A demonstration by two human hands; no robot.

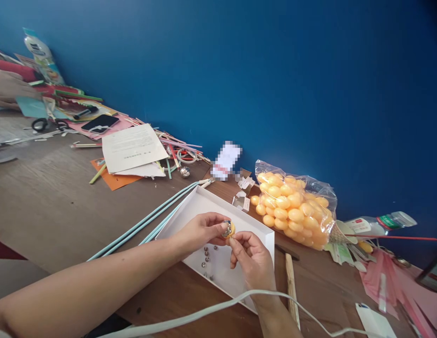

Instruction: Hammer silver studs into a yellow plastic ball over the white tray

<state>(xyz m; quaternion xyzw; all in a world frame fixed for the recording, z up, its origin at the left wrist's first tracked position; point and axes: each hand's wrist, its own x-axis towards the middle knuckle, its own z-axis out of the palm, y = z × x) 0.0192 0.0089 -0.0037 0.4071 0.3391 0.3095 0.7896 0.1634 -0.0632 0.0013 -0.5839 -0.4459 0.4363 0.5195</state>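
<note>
My left hand [200, 230] is closed around a small yellow ball [233, 228] with shiny silver pieces on its side, holding it above a white shallow box [218, 204]. Against the lower edge of the ball, my right hand [252, 258] has its thumb and forefinger pinched together. Whatever may be between those fingertips is too small to make out. Several small silver pieces [206, 253] lie on the floor of the box, beneath my hands.
A clear bag of orange-yellow balls [292, 206] leans by the blue wall. Light-blue rods [144, 218] lie left of the box. A pale cable [190, 318] crosses in front of my right wrist. Papers [132, 148], a phone [100, 123] and another person's hand [12, 89] are left.
</note>
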